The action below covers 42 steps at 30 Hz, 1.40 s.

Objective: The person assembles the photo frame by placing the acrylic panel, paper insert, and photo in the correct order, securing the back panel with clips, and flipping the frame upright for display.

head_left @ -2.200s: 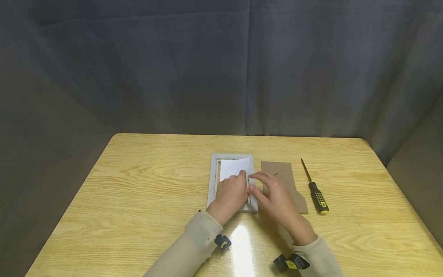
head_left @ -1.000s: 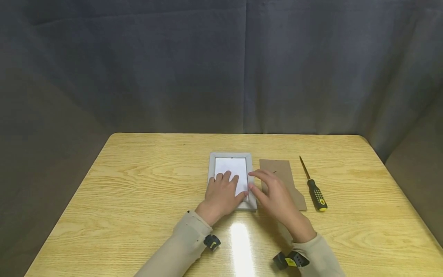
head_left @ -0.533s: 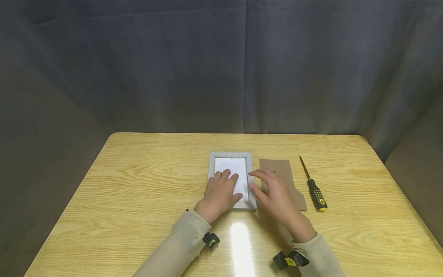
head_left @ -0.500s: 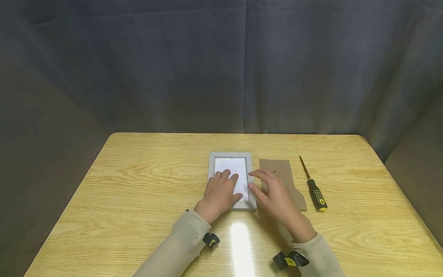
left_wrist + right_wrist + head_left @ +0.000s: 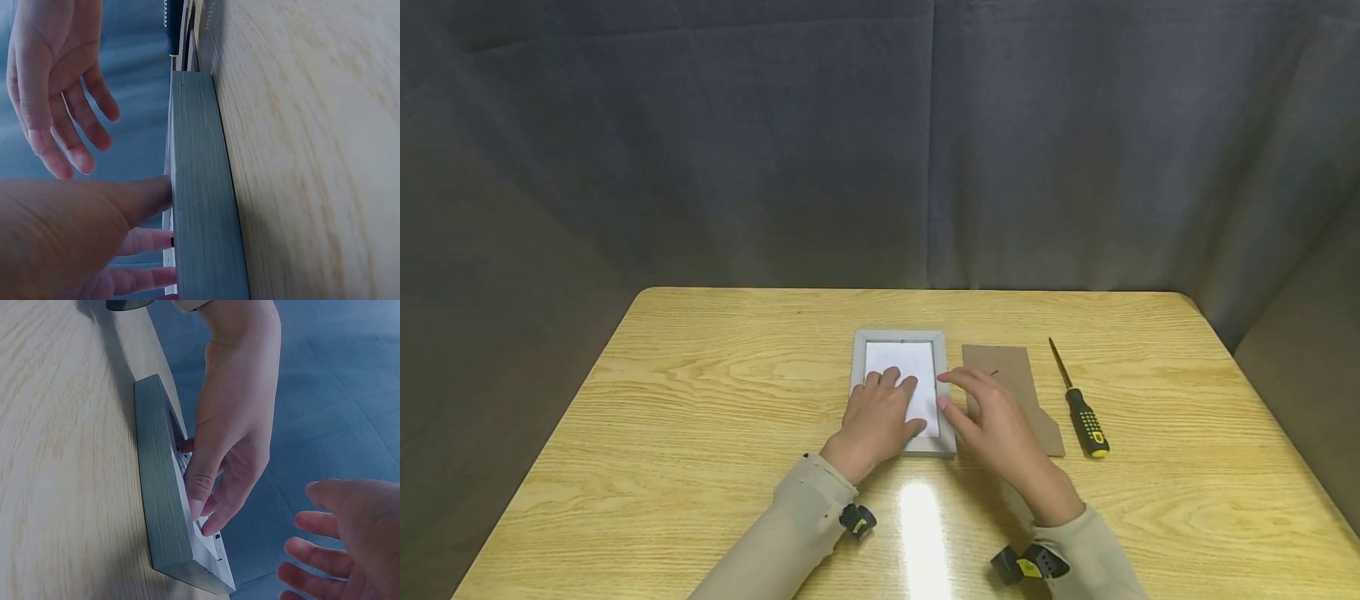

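A light grey picture frame (image 5: 859,354) lies flat on the table, with a white sheet of paper (image 5: 898,358) inside its opening. My left hand (image 5: 877,417) rests on the sheet with its fingers spread; the palm covers the lower left part of frame and paper. In the left wrist view, the thumb and fingertips touch down behind the frame's thick side (image 5: 203,187). My right hand (image 5: 996,421) hovers by the frame's right side, fingers loosely bent and holding nothing. The right wrist view shows a gap between this hand (image 5: 356,544) and the frame (image 5: 165,506).
A brown backing board (image 5: 1011,362) with a cut corner lies right of the frame, partly under my right hand. Farther right is a black and yellow screwdriver (image 5: 1086,421), tip pointing away. The wooden table (image 5: 715,383) ends at a dark curtain (image 5: 790,167).
The paper, earlier skewed over the frame's right side, now lies flat within the opening. My left hand has shifted left and flattened onto it. The right hand has barely moved.
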Motion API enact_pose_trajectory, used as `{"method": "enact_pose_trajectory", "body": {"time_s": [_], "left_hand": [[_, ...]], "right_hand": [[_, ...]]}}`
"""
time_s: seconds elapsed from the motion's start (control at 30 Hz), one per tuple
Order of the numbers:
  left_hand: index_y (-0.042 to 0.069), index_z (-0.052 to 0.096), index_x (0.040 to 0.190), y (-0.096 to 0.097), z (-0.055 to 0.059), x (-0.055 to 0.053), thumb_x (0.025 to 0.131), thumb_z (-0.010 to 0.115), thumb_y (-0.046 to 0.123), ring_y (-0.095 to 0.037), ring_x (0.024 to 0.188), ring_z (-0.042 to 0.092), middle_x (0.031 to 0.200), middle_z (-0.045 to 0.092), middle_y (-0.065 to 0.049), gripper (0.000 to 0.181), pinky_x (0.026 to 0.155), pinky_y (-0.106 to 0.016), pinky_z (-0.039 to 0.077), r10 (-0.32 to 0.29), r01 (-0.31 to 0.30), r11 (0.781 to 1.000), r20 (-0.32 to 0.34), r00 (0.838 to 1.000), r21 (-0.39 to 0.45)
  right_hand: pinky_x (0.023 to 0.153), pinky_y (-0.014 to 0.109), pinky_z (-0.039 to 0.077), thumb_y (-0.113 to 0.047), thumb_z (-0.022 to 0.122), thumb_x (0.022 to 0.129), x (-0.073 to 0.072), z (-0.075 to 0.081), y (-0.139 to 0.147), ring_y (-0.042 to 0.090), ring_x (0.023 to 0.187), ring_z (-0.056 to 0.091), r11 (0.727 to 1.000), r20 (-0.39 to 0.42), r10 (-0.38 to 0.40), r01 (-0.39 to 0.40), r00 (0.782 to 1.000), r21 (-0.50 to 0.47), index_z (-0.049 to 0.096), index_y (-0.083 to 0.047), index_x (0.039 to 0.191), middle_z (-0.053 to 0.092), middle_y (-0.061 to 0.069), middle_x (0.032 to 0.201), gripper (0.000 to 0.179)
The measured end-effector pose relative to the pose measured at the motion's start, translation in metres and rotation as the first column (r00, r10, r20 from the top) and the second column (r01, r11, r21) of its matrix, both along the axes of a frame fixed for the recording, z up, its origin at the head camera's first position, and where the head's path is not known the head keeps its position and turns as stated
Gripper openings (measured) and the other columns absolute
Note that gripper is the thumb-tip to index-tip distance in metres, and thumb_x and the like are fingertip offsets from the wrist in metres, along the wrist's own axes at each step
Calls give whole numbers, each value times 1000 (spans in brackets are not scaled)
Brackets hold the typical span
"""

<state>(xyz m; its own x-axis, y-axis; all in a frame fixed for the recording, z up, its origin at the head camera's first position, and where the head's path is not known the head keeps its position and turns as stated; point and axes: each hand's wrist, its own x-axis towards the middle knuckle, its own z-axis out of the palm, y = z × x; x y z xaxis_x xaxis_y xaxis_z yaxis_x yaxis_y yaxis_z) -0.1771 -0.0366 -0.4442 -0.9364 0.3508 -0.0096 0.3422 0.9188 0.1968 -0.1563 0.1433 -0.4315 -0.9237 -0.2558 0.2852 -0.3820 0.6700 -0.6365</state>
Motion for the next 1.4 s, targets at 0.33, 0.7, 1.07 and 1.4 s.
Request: {"method": "enact_pose_trajectory", "body": {"time_s": [0.33, 0.7, 1.07, 1.4], "left_hand": [[11, 59, 140, 0, 1, 1, 91, 72, 46, -34, 123, 56, 142, 57, -15, 62, 95, -47, 51, -6, 6, 1000, 3, 1000, -3], [11, 61, 137, 0, 2, -1, 92, 71, 45, -32, 117, 58, 131, 62, -13, 56, 92, -44, 50, 6, -6, 1000, -36, 999, 14], [12, 60, 139, 0, 5, 1, 90, 76, 40, -33, 123, 59, 139, 61, -13, 59, 97, -49, 51, -3, 3, 1000, -2, 1000, -11], [13, 58, 141, -2, 11, 1, 93, 71, 43, -35, 125, 58, 141, 60, -13, 59, 99, -49, 49, 8, -7, 999, -26, 1000, 45]], "right_hand": [[108, 57, 45, -21, 69, 97, 0, 0, 0, 39, 128, 59, 1000, -3, -2, 2, 1000, 2, 69, -4, 124, 66, 18, 131, 32], [107, 56, 46, -21, 69, 96, -1, 0, 1, 38, 127, 60, 1000, -10, -3, 3, 1000, 2, 69, -5, 123, 67, 17, 130, 32], [106, 56, 47, -21, 69, 96, 0, 0, 1, 37, 126, 61, 1000, -12, -11, 11, 1000, 6, 69, -5, 123, 67, 17, 130, 31], [106, 56, 47, -21, 69, 96, 0, 0, 2, 38, 126, 61, 1000, -20, -12, 12, 1000, 0, 69, -4, 123, 67, 17, 130, 32]]}}
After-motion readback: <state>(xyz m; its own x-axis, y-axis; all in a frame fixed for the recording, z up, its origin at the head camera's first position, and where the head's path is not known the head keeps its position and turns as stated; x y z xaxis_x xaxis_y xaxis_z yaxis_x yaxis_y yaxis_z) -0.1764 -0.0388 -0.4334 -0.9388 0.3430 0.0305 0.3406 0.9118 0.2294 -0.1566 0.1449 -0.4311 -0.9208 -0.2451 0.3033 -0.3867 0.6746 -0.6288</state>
